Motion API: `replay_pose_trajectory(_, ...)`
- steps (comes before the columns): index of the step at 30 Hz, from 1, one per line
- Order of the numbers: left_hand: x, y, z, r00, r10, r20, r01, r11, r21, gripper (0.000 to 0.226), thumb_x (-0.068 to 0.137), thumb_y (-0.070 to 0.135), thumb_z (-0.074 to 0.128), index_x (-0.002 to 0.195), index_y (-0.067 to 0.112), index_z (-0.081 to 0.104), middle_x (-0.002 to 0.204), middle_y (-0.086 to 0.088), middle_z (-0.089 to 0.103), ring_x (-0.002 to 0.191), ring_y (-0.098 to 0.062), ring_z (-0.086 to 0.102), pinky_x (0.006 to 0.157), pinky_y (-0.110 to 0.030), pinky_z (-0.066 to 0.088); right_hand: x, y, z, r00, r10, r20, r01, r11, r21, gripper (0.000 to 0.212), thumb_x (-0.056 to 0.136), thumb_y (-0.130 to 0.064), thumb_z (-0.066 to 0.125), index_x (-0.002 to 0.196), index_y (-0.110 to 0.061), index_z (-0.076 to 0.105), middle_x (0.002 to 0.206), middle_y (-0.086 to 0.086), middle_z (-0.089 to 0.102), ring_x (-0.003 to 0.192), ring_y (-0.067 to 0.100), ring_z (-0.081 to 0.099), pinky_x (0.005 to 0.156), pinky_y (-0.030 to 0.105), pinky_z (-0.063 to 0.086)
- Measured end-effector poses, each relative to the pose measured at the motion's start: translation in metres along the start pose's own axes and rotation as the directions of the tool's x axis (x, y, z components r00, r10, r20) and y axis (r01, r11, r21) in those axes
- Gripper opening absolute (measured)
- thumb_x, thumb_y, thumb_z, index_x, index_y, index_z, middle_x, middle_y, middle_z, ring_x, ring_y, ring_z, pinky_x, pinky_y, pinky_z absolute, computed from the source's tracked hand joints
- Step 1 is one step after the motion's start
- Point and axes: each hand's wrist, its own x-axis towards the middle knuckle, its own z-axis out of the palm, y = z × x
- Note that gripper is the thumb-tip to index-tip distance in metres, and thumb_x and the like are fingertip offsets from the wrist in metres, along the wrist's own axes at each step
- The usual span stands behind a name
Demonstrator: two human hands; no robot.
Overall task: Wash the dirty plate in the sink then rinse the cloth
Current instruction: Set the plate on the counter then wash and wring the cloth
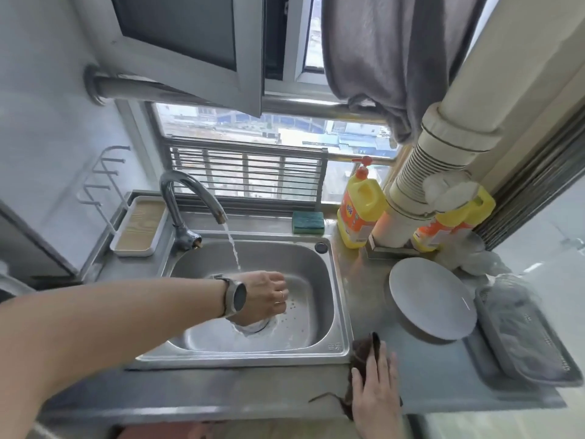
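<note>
A round grey-white plate (432, 297) lies on the steel counter to the right of the sink (340, 299). A dark brown cloth (362, 351) sits at the counter's front edge by the sink's right corner, partly hanging over. My right hand (376, 392) presses down on the cloth with fingers stretched over it. My left hand (264, 296), with a watch on the wrist, reaches into the sink just under the stream from the running tap (190, 198). Its fingers curl downward, and nothing shows in them.
A green sponge (308, 222) and a yellow detergent bottle (357, 210) stand behind the sink by the window. A grey draining basket (522, 331) sits at the far right. A white tray (139, 226) is left of the tap. A wide pipe (424, 185) rises at the right.
</note>
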Motion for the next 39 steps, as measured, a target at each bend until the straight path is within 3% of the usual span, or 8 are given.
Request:
replay_pose_trajectory(3,-0.021,0.010,0.012,0.989,-0.150,-0.003,0.150,0.989,0.013,0.049,0.091,0.017,0.028,0.123,0.005,0.063,0.129,-0.019,0.063,0.121,-0.038,0.058,0.114,-0.050,0.040,-0.013,-0.020,0.001,1.000,0.008,-0.019,-0.009,1.000,-0.026,0.056,0.097,-0.031,0.042,0.140,0.004,0.051,0.150,0.021,0.045,0.137,0.045,0.043,0.109,0.054,0.040)
replay_pose_trajectory(7,-0.058,0.018,0.025,0.901,-0.429,-0.060,0.426,0.903,-0.058,0.042,0.088,0.019,0.057,0.126,0.004,0.067,0.138,-0.021,0.062,0.129,-0.039,0.059,0.114,-0.053,0.043,-0.038,-0.063,0.002,0.997,0.079,0.012,-0.079,0.997,0.025,0.057,0.098,-0.033,0.042,0.147,-0.004,0.044,0.157,0.020,0.035,0.145,0.039,0.034,0.115,0.050,0.035)
replay_pose_trajectory(11,-0.105,0.007,0.041,0.839,-0.532,-0.110,0.521,0.846,-0.113,0.050,0.094,0.014,0.035,0.132,0.001,0.065,0.145,-0.023,0.056,0.137,-0.040,0.052,0.118,-0.055,0.037,-0.065,-0.146,0.017,0.980,-0.143,0.139,0.123,0.982,0.142,0.055,0.103,-0.036,0.031,0.149,-0.009,0.042,0.161,0.014,0.031,0.149,0.030,0.029,0.115,0.045,0.031)
replay_pose_trajectory(17,-0.177,0.026,0.074,0.738,-0.671,-0.063,0.663,0.740,-0.114,0.048,0.095,0.019,0.045,0.136,0.000,0.061,0.150,-0.022,0.051,0.141,-0.038,0.047,0.122,-0.052,0.026,-0.089,-0.246,0.046,0.867,-0.468,0.171,0.400,0.858,0.321,0.066,0.088,-0.030,0.064,0.150,-0.019,0.044,0.161,0.005,0.031,0.148,0.025,0.031,0.114,0.040,0.033)
replay_pose_trajectory(20,-0.208,0.041,0.085,0.664,-0.748,0.012,0.736,0.651,-0.186,0.052,0.096,0.026,0.039,0.137,0.001,0.061,0.151,-0.020,0.051,0.142,-0.037,0.046,0.120,-0.054,0.031,-0.077,-0.199,0.034,0.906,-0.351,0.235,0.289,0.921,0.260,0.058,0.096,-0.030,0.052,0.151,-0.018,0.041,0.164,0.002,0.026,0.150,0.024,0.028,0.115,0.041,0.033)
replay_pose_trajectory(26,-0.267,0.057,0.096,0.528,-0.846,0.076,0.842,0.508,-0.181,0.056,0.097,0.031,0.036,0.137,0.000,0.059,0.151,-0.022,0.050,0.142,-0.040,0.045,0.120,-0.056,0.030,-0.054,-0.122,0.014,0.995,0.007,0.098,-0.010,0.999,0.032,0.057,0.098,-0.025,0.044,0.150,-0.003,0.037,0.161,0.019,0.027,0.148,0.038,0.028,0.112,0.055,0.036)
replay_pose_trajectory(35,-0.285,0.069,0.132,0.472,-0.881,0.041,0.868,0.456,-0.197,0.053,0.099,0.030,0.039,0.137,0.000,0.058,0.150,-0.022,0.051,0.140,-0.038,0.048,0.119,-0.055,0.031,-0.124,-0.380,0.062,0.827,-0.459,0.325,0.378,0.882,0.282,0.070,0.092,-0.036,0.045,0.156,-0.015,0.029,0.167,0.009,0.013,0.153,0.030,0.014,0.122,0.044,0.016)
replay_pose_trajectory(39,-0.286,0.071,0.139,0.487,-0.872,0.053,0.855,0.464,-0.232,0.053,0.099,0.032,0.038,0.139,0.004,0.057,0.150,-0.019,0.052,0.140,-0.036,0.048,0.120,-0.054,0.031,-0.115,-0.356,0.057,0.787,-0.549,0.282,0.472,0.830,0.298,0.062,0.099,-0.029,0.048,0.157,-0.021,0.027,0.167,0.004,0.011,0.154,0.025,0.011,0.121,0.043,0.026)
